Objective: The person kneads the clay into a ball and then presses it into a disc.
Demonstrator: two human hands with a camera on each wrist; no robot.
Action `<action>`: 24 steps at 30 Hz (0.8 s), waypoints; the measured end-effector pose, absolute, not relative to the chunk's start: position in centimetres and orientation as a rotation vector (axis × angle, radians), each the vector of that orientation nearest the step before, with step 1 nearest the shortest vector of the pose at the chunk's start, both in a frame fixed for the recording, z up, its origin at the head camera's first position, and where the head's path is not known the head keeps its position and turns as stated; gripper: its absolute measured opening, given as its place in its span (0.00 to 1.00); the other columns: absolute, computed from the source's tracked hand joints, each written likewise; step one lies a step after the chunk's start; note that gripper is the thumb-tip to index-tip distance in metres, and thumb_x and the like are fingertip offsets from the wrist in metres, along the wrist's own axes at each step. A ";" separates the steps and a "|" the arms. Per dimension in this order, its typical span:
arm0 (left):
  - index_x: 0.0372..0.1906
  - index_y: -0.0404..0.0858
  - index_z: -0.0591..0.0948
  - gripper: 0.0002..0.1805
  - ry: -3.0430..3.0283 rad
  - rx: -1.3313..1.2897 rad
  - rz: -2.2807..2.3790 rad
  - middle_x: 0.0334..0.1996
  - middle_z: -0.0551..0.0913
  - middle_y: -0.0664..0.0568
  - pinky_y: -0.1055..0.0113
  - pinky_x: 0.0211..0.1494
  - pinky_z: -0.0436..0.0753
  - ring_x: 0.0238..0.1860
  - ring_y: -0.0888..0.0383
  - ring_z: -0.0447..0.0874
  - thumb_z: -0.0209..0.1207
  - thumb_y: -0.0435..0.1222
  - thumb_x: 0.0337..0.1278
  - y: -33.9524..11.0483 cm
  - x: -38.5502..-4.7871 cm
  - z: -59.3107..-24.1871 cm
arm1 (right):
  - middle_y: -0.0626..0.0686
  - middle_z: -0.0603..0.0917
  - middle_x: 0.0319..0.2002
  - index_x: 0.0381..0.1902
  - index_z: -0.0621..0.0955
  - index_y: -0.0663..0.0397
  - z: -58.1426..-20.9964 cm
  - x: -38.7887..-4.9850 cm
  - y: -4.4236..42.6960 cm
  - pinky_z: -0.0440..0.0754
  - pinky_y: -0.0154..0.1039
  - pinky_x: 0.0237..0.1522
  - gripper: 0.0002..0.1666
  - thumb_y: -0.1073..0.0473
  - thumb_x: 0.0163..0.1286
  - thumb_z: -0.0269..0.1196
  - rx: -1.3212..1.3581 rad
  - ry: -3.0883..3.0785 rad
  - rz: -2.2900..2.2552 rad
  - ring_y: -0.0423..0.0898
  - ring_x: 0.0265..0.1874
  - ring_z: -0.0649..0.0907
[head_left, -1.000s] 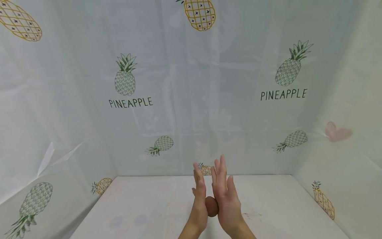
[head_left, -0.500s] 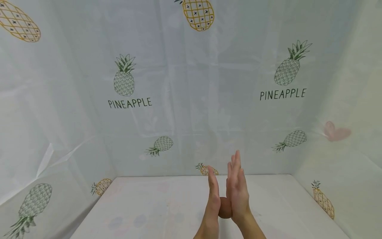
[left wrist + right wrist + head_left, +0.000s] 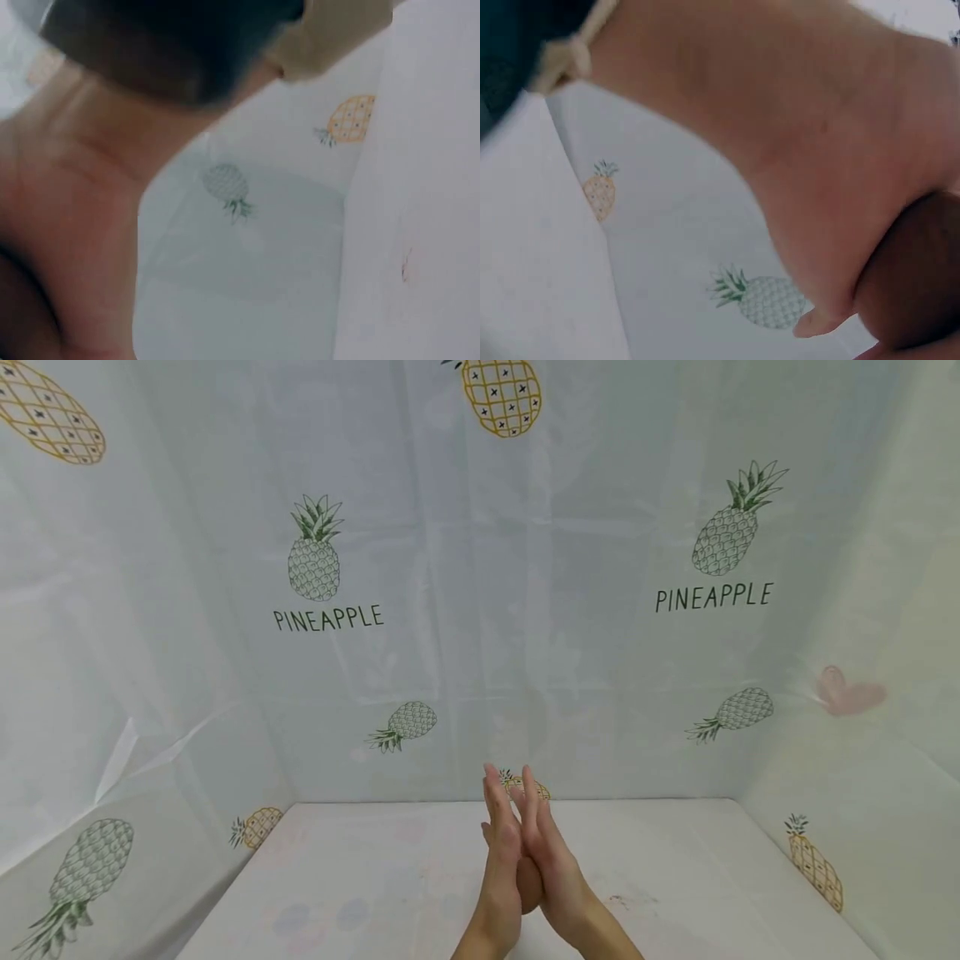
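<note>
Ball (image 3: 529, 887), in the head view, sits pressed between the palms of left grip (image 3: 501, 872) and right grip (image 3: 558, 881), fingers straight; I'd worry uneven pressure could squirt it down to the counter (image 3: 375, 860) below. From the left wrist, its dark curve nestles against the palm. From the right, it looks smooth and rounded, with pineapple-printed sheeting (image 3: 679, 202) beyond the grip.

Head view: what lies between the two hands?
A brown ball, touching the palms of the left hand and right hand, shows there in the head view.
</note>
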State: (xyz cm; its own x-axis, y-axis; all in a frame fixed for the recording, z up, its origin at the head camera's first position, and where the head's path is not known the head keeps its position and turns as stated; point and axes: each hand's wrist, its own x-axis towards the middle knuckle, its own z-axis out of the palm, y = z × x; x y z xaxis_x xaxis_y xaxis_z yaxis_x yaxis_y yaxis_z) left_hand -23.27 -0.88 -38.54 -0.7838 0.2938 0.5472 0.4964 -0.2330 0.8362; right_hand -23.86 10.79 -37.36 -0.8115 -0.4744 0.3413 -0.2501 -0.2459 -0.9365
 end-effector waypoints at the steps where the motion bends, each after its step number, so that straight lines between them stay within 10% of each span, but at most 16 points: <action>1: 0.82 0.69 0.25 0.34 -1.845 -0.946 -2.152 0.82 0.16 0.70 0.33 0.72 0.09 0.82 0.56 0.09 0.24 0.55 0.84 -1.1 -23.6 -38.7 | 0.46 0.25 0.85 0.82 0.28 0.12 -37.3 -23.7 10.7 0.24 0.76 0.75 0.33 0.30 0.84 0.17 -0.895 1.832 -2.181 0.64 0.85 0.44; 6: 0.84 0.62 0.24 0.34 -1.874 -0.787 -2.069 0.83 0.18 0.65 0.33 0.72 0.08 0.82 0.54 0.07 0.22 0.54 0.84 -2.3 -25.5 -39.5 | 0.43 0.25 0.85 0.81 0.28 0.09 -37.0 -22.9 10.1 0.18 0.76 0.72 0.32 0.31 0.83 0.15 -0.934 1.827 -2.167 0.55 0.83 0.24; 24: 0.84 0.63 0.26 0.32 -1.939 -0.874 -2.055 0.84 0.21 0.65 0.29 0.72 0.11 0.83 0.56 0.13 0.20 0.51 0.86 0.2 -24.5 -40.4 | 0.33 0.23 0.83 0.83 0.27 0.14 -36.4 -23.0 11.2 0.12 0.74 0.69 0.34 0.36 0.82 0.12 -1.127 1.915 -2.424 0.51 0.83 0.23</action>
